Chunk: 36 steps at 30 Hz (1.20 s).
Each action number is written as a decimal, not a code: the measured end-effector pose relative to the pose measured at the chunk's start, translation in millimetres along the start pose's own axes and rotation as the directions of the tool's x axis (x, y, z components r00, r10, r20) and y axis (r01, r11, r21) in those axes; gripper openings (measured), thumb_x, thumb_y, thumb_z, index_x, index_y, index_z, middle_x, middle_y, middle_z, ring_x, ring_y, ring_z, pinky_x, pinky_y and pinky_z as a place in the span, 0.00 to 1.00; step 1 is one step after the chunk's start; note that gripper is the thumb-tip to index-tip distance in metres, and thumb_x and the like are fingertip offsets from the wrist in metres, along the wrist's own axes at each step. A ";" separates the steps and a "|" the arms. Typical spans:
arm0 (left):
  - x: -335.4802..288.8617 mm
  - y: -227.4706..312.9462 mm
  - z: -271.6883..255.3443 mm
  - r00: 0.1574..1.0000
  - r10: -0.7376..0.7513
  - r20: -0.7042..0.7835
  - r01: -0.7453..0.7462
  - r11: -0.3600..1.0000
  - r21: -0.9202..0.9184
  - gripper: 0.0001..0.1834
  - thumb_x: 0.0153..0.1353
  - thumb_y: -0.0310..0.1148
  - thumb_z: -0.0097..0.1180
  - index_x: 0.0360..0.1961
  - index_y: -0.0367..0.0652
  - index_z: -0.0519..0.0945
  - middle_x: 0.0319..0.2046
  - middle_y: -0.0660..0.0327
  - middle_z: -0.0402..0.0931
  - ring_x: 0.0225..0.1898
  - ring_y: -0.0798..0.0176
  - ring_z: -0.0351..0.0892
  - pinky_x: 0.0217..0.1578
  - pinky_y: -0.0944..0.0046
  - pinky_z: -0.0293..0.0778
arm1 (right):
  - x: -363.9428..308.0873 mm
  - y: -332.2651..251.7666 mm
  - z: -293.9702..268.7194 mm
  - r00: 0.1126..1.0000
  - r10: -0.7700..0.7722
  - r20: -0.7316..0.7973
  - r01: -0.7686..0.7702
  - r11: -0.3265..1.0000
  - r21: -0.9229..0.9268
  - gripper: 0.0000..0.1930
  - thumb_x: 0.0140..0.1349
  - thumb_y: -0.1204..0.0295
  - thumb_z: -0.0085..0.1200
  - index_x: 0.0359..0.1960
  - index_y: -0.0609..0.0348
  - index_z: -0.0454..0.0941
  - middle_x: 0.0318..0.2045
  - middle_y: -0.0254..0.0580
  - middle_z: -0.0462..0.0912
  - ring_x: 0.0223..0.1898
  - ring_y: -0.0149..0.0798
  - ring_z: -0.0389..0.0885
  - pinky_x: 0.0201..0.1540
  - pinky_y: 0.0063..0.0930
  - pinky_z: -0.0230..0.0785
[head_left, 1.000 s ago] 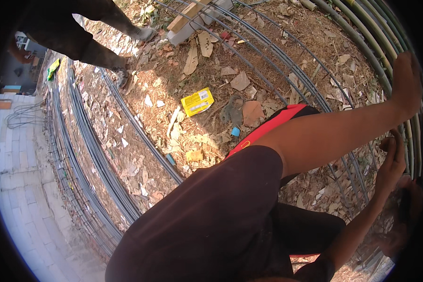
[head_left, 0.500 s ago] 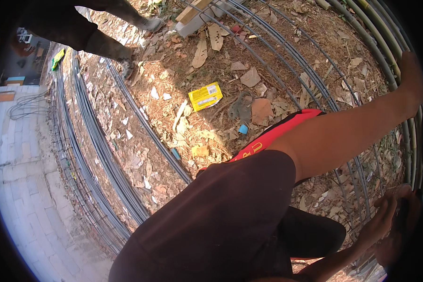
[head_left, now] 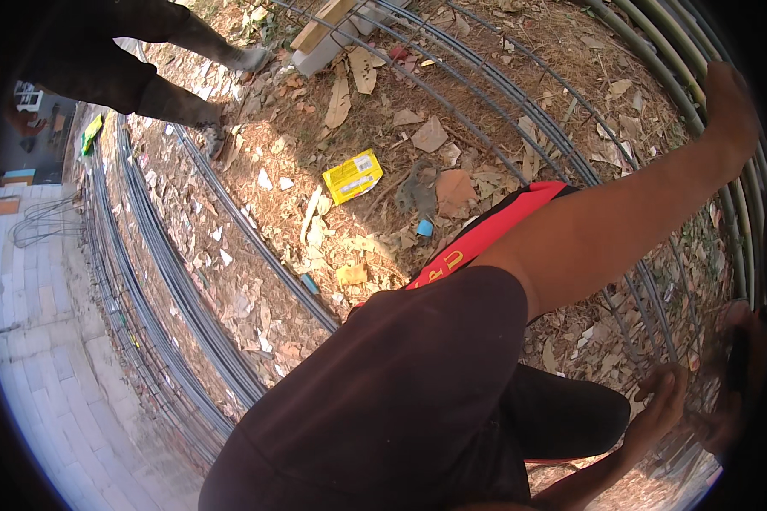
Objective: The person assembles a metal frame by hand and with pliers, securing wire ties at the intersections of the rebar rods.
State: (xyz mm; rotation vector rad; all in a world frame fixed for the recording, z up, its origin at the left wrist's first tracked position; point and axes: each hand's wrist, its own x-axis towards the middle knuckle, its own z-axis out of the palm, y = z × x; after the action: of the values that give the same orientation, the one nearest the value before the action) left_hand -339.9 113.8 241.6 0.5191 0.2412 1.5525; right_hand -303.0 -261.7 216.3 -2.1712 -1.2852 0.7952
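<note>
Head view: left hand (head_left: 731, 111) clamped on green rebar bundle (head_left: 714, 145) at far right; right hand (head_left: 660, 404) low by the bars, grip unclear, can't tell. Risk: fingers pinched btwn bars if the bundle shifts.

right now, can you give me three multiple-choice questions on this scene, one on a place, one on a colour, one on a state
1. Where does the yellow packet lie?
a) on the leaf-strewn ground
b) on the paving
c) in a hand

2. What colour is the small cap-like piece near it?
a) red
b) blue
c) white

3. How is the person's upper hand?
a) hanging free
b) holding the packet
c) resting on the curved bars

Key: 1 a, since dry leaves and soil surround the packet. 2 b, since the piece is light blue against the brown litter. 3 c, since the outstretched arm ends with the hand on the bars at the right rim.
</note>
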 end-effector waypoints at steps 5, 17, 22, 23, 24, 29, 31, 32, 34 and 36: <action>3.7 8.8 -4.2 0.991 0.104 -0.084 -0.076 0.956 0.285 0.10 0.76 0.34 0.35 0.44 0.39 0.67 0.39 0.59 0.68 0.40 0.66 0.69 0.44 0.60 0.71 | -4.7 4.7 0.9 0.768 -0.619 -0.167 0.409 0.674 -0.615 0.17 0.78 0.66 0.38 0.36 0.64 0.74 0.25 0.41 0.72 0.29 0.33 0.73 0.32 0.31 0.63; 13.6 35.2 -18.0 0.990 0.120 -0.079 -0.092 0.952 0.292 0.10 0.77 0.32 0.34 0.42 0.37 0.66 0.39 0.58 0.66 0.40 0.67 0.67 0.46 0.61 0.70 | -36.6 42.2 3.7 0.773 -0.186 -0.606 0.145 0.983 -0.116 0.19 0.78 0.59 0.42 0.48 0.61 0.81 0.27 0.33 0.72 0.24 0.27 0.64 0.26 0.23 0.56; 11.2 37.0 -16.1 0.992 0.099 -0.075 -0.071 0.947 0.314 0.09 0.76 0.30 0.35 0.41 0.36 0.66 0.38 0.57 0.67 0.40 0.67 0.67 0.46 0.60 0.70 | -29.3 52.2 -28.0 0.648 -0.369 -0.666 0.235 0.929 -0.287 0.20 0.79 0.61 0.42 0.53 0.64 0.81 0.33 0.38 0.79 0.30 0.30 0.73 0.33 0.23 0.65; 14.2 29.5 -1.8 0.994 0.095 -0.061 -0.072 0.951 0.302 0.09 0.75 0.29 0.35 0.41 0.35 0.67 0.38 0.57 0.67 0.40 0.67 0.67 0.45 0.60 0.70 | -23.6 48.2 -34.6 0.551 -0.509 -0.661 0.180 0.846 -0.502 0.19 0.79 0.62 0.42 0.54 0.64 0.81 0.35 0.39 0.79 0.33 0.33 0.74 0.35 0.26 0.67; 16.4 22.0 12.9 0.995 0.090 -0.048 -0.073 0.955 0.289 0.09 0.75 0.28 0.35 0.40 0.35 0.67 0.38 0.56 0.68 0.40 0.67 0.67 0.45 0.60 0.70 | -19.8 42.3 -40.7 0.459 -0.641 -0.615 0.092 0.722 -0.685 0.19 0.79 0.63 0.42 0.54 0.65 0.80 0.36 0.40 0.80 0.35 0.36 0.76 0.37 0.29 0.68; 26.5 15.3 -11.8 0.934 0.343 -0.098 -0.257 0.838 0.482 0.08 0.73 0.26 0.36 0.40 0.32 0.67 0.38 0.53 0.69 0.41 0.63 0.70 0.45 0.58 0.71 | -12.7 55.2 -16.2 0.820 -0.468 -0.329 0.195 0.770 -0.607 0.16 0.78 0.63 0.44 0.49 0.61 0.79 0.37 0.41 0.79 0.39 0.38 0.76 0.45 0.34 0.67; 31.0 17.0 -17.0 0.919 0.388 -0.066 -0.321 0.836 0.445 0.08 0.73 0.26 0.37 0.40 0.31 0.68 0.38 0.52 0.69 0.41 0.61 0.71 0.46 0.57 0.71 | -20.4 49.5 -9.6 0.874 -0.344 -0.342 0.171 0.878 -0.446 0.16 0.77 0.62 0.44 0.50 0.61 0.79 0.38 0.40 0.80 0.40 0.37 0.76 0.45 0.34 0.68; 31.6 16.6 -16.2 0.915 0.399 -0.056 -0.337 0.836 0.434 0.09 0.73 0.27 0.37 0.40 0.31 0.68 0.38 0.51 0.70 0.41 0.61 0.71 0.46 0.56 0.71 | -23.6 48.3 -7.3 0.919 -0.215 -0.330 0.127 0.955 -0.270 0.16 0.77 0.62 0.44 0.51 0.61 0.80 0.39 0.40 0.81 0.42 0.36 0.77 0.46 0.33 0.68; 32.0 15.5 -14.9 0.907 0.417 -0.051 -0.358 0.830 0.427 0.09 0.73 0.27 0.37 0.41 0.31 0.68 0.38 0.51 0.70 0.41 0.59 0.72 0.46 0.56 0.71 | -27.4 53.1 -7.8 0.882 -0.243 -0.404 0.142 0.954 -0.264 0.17 0.77 0.62 0.44 0.51 0.61 0.80 0.41 0.39 0.82 0.43 0.35 0.78 0.46 0.32 0.69; 31.3 13.6 -12.6 0.900 0.432 -0.060 -0.366 0.822 0.436 0.09 0.73 0.27 0.38 0.41 0.31 0.68 0.38 0.50 0.70 0.41 0.58 0.72 0.46 0.56 0.71 | -28.4 57.4 -8.5 0.838 -0.268 -0.475 0.158 0.953 -0.259 0.17 0.78 0.63 0.44 0.51 0.62 0.80 0.42 0.39 0.83 0.45 0.35 0.79 0.47 0.31 0.69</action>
State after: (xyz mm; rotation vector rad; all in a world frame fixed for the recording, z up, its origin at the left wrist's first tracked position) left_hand -357.0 145.9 242.3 0.8231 0.6277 1.9714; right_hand -273.3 -313.1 190.8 -2.1376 -1.3341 -0.0195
